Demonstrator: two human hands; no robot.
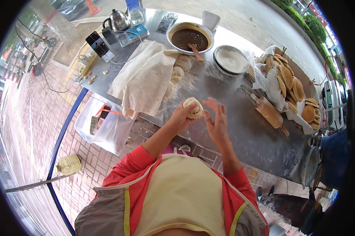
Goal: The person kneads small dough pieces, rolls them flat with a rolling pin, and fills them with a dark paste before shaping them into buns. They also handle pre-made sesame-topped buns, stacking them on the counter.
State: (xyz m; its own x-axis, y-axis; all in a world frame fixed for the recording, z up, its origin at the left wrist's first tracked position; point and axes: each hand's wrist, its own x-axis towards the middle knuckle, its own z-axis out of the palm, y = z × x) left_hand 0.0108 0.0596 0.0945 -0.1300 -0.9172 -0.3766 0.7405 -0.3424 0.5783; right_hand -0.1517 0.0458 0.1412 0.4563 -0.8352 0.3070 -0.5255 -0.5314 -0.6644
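Note:
My left hand point(181, 115) holds a ball of dough point(192, 108) above the near edge of the metal table point(224, 103). Just right of the dough, my right hand point(217, 121) is raised with its fingers apart and nothing in it. Beyond my hands, more dough pieces point(177, 73) lie in a row on scattered flour, partly under a beige cloth point(149, 76). Farther back is a white-rimmed bowl of dark brown paste point(189, 39) with a wooden utensil point(196, 53) in it. A metal bowl of flour point(231, 60) stands to its right.
At the right lie a wooden rolling pin point(268, 112) and a lined box of flatbreads point(286, 79). A kettle point(120, 20), a scale point(133, 35) and a propped phone point(97, 44) stand back left. A plastic bin point(87, 124) sits at the table's left front. Another person point(292, 206) is at the lower right.

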